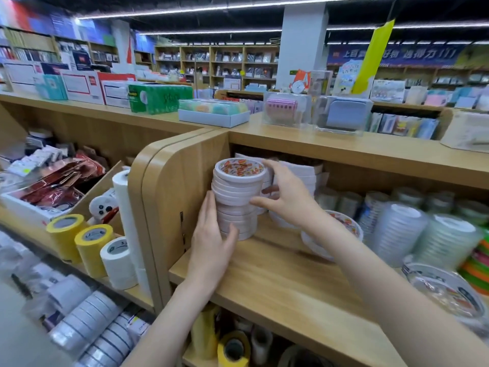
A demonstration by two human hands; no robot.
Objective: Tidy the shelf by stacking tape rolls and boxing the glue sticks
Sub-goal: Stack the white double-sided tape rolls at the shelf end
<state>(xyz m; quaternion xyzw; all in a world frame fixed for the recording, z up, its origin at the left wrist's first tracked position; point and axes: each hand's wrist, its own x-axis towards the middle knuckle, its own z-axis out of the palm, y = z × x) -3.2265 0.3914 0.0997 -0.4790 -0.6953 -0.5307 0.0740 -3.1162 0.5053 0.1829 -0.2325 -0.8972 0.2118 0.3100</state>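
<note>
Both hands, left hand (211,242) and right hand (285,197), are clasping the tall stack of white tape rolls (236,200) at the wooden shelf's (277,274) left edge, squaring it; next, probably adding the loose roll (341,226).

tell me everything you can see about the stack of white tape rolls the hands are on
The stack of white tape rolls stands upright on the wooden shelf, close to its rounded left side panel. It is a column of many thin white rolls, slightly uneven, leaning a little. The top roll shows a red, yellow and white printed label inside its ring. The left hand wraps the lower part in a grip; the right hand holds the upper right side. More white rolls sit behind.
</note>
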